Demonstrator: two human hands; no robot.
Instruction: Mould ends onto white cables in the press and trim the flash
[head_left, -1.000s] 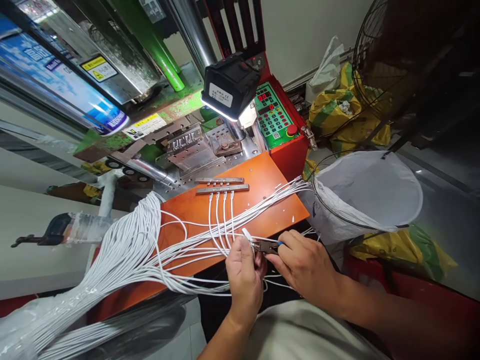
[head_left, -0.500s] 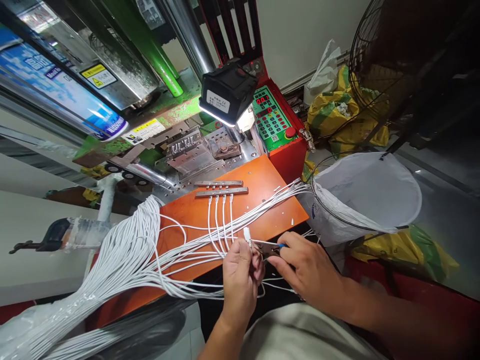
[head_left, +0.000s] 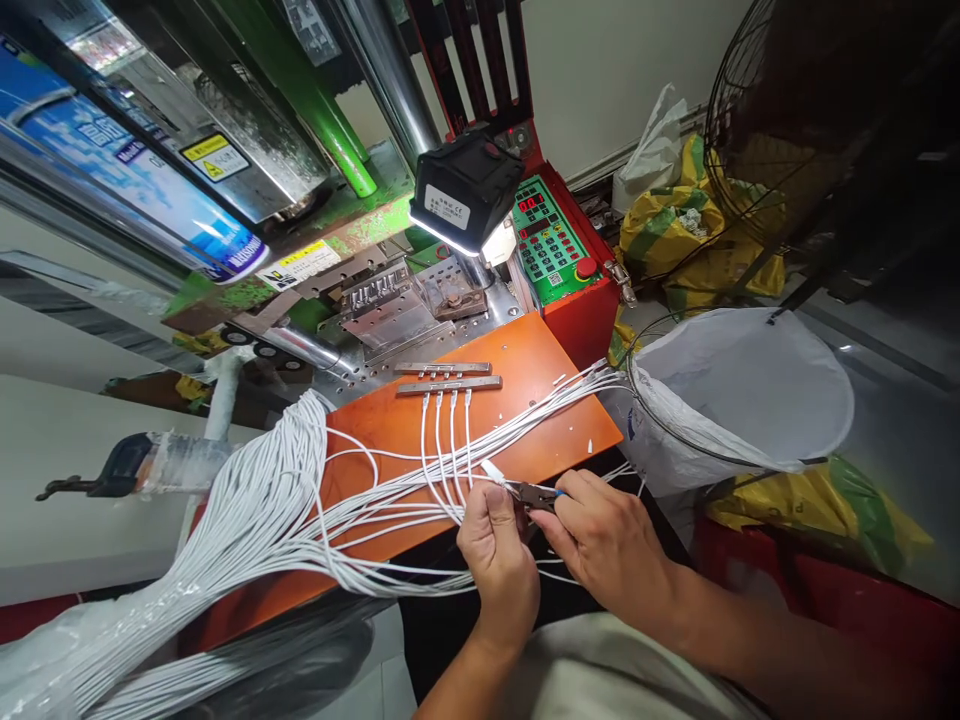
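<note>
My left hand (head_left: 497,560) is closed around a white cable, whose pale moulded end (head_left: 493,470) pokes up past the thumb. In my right hand (head_left: 606,530) are small cutting pliers (head_left: 537,496) with a bit of blue handle showing; their jaws sit right at the cable end. My fingers hide most of the handles and the held length of cable. Just beyond, a metal bar (head_left: 448,385) lies on the orange board (head_left: 517,350) with several white cables (head_left: 453,440) plugged along it. A second metal bar (head_left: 442,368) rests behind it.
A thick bundle of white cables (head_left: 262,480) spreads across the board from the left. Behind stands a press with a metal mould (head_left: 390,310), a black lamp (head_left: 465,190) and a green control panel (head_left: 546,240). A white-lined bin (head_left: 742,380) is at the right, near yellow bags (head_left: 667,220).
The pliers' jaws have come up to the cable end and show more plainly. The cable end leans further left. The whole view has shifted slightly.
</note>
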